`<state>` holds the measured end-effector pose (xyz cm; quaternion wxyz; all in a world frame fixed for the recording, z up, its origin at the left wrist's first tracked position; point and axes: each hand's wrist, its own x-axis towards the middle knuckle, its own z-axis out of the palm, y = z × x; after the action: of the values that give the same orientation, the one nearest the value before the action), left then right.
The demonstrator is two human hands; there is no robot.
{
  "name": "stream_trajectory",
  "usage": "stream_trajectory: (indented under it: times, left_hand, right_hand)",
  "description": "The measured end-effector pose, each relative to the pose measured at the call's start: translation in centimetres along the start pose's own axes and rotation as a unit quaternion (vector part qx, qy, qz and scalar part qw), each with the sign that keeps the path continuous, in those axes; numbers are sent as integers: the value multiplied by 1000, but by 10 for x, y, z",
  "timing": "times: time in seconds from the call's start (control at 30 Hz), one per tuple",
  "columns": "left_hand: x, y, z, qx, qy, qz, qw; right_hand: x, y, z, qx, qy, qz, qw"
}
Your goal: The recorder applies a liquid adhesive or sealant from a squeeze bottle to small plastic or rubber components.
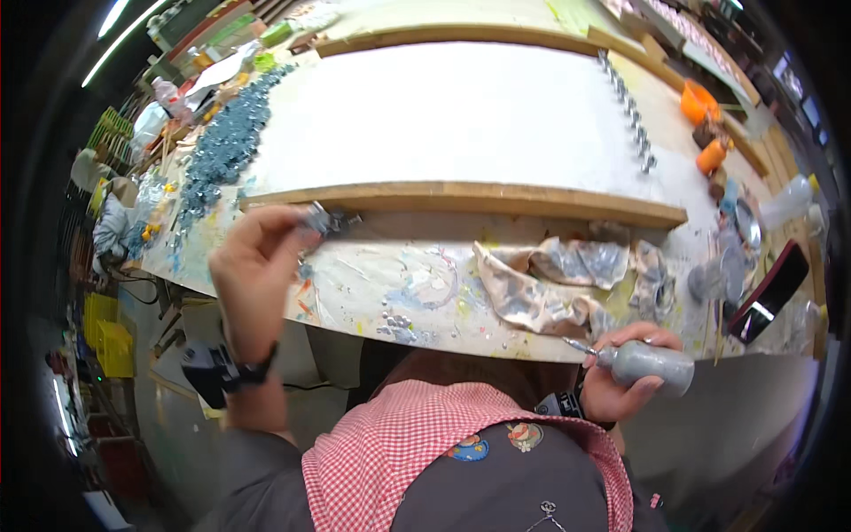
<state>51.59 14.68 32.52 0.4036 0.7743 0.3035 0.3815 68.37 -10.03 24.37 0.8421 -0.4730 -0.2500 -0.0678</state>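
My left hand is raised over the near side of the table, blurred by motion. Its thumb and fingers pinch a small grey shiny piece, its exact kind too smeared to tell, close to the front wooden strip. At the table's near edge, my right hand wraps round a grey squeeze bottle, tilted on its side with its thin metal tip pointing left. Behind the strip lies a white board, with a row of small silvery pieces along its right edge.
A heap of small blue-grey pieces spreads left of the board. Paint-stained cloth lies crumpled in front of the strip. On the right are an orange cup, an orange bottle and a dark phone-like slab.
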Motion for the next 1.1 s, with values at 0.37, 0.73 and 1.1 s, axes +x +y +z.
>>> stream_trajectory:
  times: [0.37,0.73,1.1]
  left_hand:
    - [205,0,51,230,-198,211,929]
    - [160,-24,267,175,-348,264,882]
    - [152,-19,249,164,-326,183,913]
  right_hand:
    - [20,-18,-21,-66,76,-61,993]
    - [6,-41,-42,-91,132,-68,985]
    - [7,-39,-54,-44,121,-34,991]
